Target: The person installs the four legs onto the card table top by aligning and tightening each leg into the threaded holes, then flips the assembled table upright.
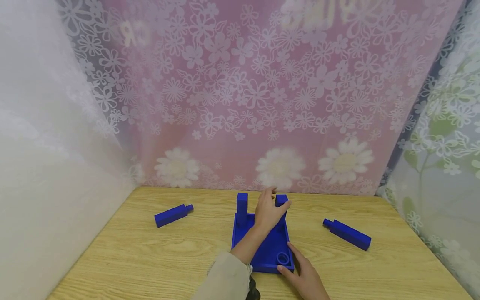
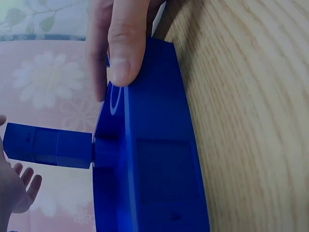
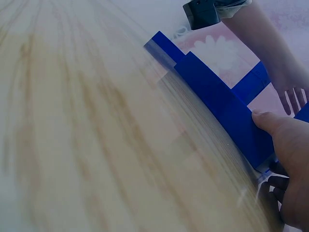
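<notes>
A blue square tray-like piece (image 1: pixel 267 249) with a low rim lies on the table, with a round ring (image 1: pixel 283 258) in its near right corner. Two blue square posts stand upright at its far corners, the left post (image 1: pixel 242 208) and the right post (image 2: pixel 50 145). My left hand (image 1: pixel 268 213) reaches over the tray to the right post, thumb on one side of its top and loosely spread fingers on the other. At the near right corner, my right hand (image 1: pixel 305 275) grips the tray, its thumb (image 3: pixel 263 118) against the wall.
One loose blue post (image 1: pixel 173 215) with a stepped knob lies left of the tray on the wooden table (image 1: pixel 150 266). Another loose post (image 1: pixel 348 235) lies to the right. A flowered curtain (image 1: pixel 240 104) hangs behind the table's far edge.
</notes>
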A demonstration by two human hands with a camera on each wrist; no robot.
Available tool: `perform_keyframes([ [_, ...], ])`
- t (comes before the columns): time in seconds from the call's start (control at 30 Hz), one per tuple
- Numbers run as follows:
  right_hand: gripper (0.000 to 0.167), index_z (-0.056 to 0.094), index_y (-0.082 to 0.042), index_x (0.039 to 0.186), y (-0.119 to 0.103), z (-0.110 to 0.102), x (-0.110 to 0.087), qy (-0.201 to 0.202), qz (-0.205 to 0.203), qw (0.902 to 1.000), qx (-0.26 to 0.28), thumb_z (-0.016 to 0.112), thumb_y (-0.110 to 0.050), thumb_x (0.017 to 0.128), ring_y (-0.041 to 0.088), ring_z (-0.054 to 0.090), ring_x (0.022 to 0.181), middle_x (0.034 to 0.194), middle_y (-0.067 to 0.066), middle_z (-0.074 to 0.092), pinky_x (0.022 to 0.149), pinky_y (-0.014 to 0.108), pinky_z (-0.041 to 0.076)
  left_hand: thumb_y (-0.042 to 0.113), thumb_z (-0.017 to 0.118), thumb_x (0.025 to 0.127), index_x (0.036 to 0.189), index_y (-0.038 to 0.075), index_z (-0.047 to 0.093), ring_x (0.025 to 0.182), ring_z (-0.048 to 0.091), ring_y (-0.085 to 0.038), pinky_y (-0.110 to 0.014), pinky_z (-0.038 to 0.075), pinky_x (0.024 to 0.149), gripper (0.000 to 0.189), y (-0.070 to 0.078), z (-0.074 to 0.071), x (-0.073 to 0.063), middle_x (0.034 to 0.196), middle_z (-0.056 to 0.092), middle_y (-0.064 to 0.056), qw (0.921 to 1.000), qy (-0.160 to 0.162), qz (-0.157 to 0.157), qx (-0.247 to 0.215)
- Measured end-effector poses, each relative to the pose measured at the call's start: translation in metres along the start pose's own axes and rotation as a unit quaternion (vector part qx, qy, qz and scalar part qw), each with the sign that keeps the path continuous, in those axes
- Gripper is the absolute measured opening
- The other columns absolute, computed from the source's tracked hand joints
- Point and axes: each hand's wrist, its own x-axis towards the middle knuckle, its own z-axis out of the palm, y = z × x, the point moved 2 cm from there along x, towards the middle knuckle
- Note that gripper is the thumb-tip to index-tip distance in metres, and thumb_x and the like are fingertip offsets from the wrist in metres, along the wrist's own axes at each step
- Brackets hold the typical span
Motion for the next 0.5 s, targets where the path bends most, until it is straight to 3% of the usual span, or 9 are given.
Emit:
perform_keyframes([
  [0.23,0.086,0.035,-0.007,0.142,-0.0017,0.0,-0.0016,0.0,0.008,1.0,-0.002,0.06,-0.059,0.078,0.045,0.034,0.123,0.137,0.025,0.037,0.095,0.06,0.029,0.042,0.074,0.075,0.094,0.015,0.048,0.081,0.05,-0.013,-0.025,0.045,0.065,0.041,-0.0006,0.0034,-0.0019,0.09,0.048,0.003,0.9987,0.048,-0.012,-0.011],
  [0.5,0.085,0.035,-0.006,0.141,-0.0039,-0.0013,-0.0017,-0.003,0.008,0.9999,0.006,0.061,-0.058,0.079,0.045,0.034,0.123,0.137,0.024,0.037,0.095,0.06,0.029,0.032,0.07,0.082,0.104,0.012,0.055,0.089,0.055,-0.019,-0.027,0.047,0.071,0.033,-0.0044,0.0029,-0.0012,0.099,0.051,-0.001,0.9984,0.032,0.011,-0.045],
])
